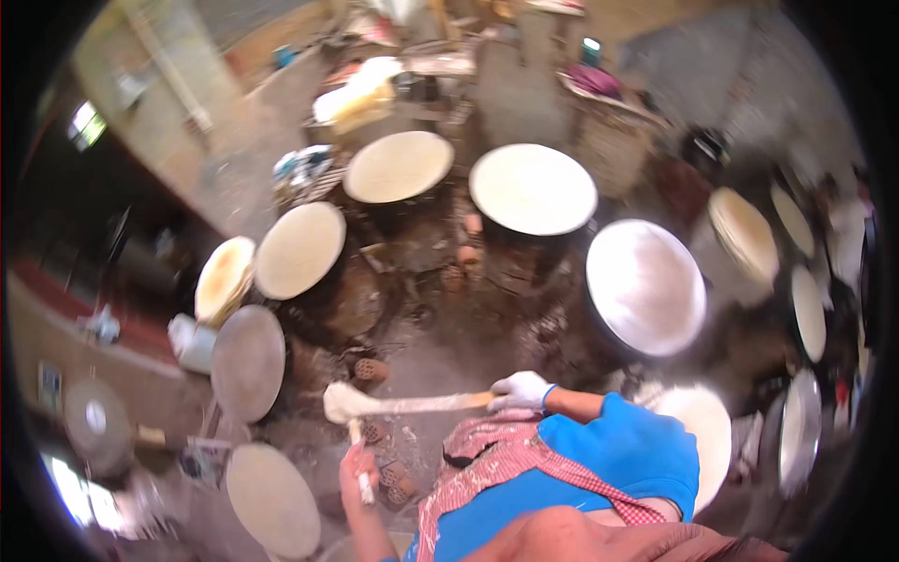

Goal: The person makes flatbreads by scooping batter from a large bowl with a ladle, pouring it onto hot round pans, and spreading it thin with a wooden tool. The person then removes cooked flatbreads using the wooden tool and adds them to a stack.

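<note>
My bare left hand (360,465) is closed round a short pale stick (366,488) at the lower middle. The stick's upper end meets a lump of white dough or batter (345,403). In a white glove, my right hand (520,391) grips the tan end of a long wooden stick or paddle (480,400). Its length is coated white and runs left into the same lump. Below the right hand hangs a red checked apron (484,456), smeared with white, over a blue shirt (618,449).
Round griddles ring me, several with pale thin sheets, such as one griddle (534,188) ahead; another griddle (248,364) looks bare. Stacked flatbreads (225,279) stand left, another stack (744,235) right. Honeycomb briquettes (371,369) lie on the floor. A blurred person (846,232) is far right.
</note>
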The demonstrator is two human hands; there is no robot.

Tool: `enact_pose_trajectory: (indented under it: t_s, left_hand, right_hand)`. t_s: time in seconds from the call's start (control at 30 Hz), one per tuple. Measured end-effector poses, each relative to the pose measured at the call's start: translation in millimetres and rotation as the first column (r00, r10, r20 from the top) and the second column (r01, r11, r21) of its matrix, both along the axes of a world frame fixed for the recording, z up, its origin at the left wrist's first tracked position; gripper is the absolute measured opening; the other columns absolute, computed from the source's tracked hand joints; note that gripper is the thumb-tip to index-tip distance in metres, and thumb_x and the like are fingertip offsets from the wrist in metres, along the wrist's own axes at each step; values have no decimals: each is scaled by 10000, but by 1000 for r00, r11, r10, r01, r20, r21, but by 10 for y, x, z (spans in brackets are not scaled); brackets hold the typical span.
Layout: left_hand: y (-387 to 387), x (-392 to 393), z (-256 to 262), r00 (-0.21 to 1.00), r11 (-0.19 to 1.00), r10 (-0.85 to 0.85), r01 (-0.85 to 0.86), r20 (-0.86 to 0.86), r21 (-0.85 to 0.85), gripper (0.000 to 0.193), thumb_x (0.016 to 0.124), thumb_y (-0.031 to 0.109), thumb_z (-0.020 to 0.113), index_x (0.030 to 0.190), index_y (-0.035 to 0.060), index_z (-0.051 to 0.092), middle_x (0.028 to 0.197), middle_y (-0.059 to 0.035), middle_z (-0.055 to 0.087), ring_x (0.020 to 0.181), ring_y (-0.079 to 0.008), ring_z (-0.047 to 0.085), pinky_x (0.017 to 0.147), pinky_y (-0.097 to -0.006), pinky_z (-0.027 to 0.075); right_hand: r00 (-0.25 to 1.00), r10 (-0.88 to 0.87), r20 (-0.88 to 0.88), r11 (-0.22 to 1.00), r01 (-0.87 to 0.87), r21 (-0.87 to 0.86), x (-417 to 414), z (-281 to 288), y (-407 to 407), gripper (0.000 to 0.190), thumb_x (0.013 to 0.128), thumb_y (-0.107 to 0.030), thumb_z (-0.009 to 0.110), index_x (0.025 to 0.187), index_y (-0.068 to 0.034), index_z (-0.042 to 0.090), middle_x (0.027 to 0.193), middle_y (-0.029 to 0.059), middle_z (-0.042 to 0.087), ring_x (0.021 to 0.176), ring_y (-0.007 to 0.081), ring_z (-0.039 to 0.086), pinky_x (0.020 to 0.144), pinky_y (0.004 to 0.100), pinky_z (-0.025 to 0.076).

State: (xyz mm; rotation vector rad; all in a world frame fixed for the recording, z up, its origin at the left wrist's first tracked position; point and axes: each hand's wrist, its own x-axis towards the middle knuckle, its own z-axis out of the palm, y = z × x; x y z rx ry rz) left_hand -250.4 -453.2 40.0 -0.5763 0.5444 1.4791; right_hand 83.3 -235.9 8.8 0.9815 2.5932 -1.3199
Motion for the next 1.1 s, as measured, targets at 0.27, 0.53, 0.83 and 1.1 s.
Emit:
enact_pose_trajectory:
  t_s: [0.27,0.53,0.83,1.1]
  left_hand:
    - [3385,1219,-243,530,645,-764,642,368,415,294,933,207,373,687,52,415,511,17,270,374,-70,279,327,-209,287]
    - [4572,3549,452,-177,-177,-614,981,-769,-85,388,859,75,474,1132,301,315,494,53,253,332,-46,236,298,-199,189]
    - [4781,5226,-717,-483,9,396,853,-781,-522,553,740,86,458,1285,92,363,595,-178,551,542,-308,584,501,-421,466]
    - [4776,5142,-365,-387,166,671,910,-633,-381,663,764,62,445,1354,318,284,940,-205,553,856,-368,569,746,-435,444]
  right_hand:
    - [450,-888,97,454,821,347,1708,67,-278,387,772,-466,546,944,-127,619,790,144,623,751,311,607,660,398,468]
    - [-223,-834,-504,-444,813,376,1697,437,-932,353,782,-189,599,1124,-103,579,976,172,617,858,282,611,777,339,467]
    - [-489,-869,-74,-424,661,618,1762,-217,-611,320,780,-306,572,1064,-164,612,703,156,621,653,292,616,593,419,476]
    - [-495,-748,-442,-653,668,357,2084,-1011,-213,264,775,-313,584,958,-137,654,660,148,620,550,292,589,492,411,458]
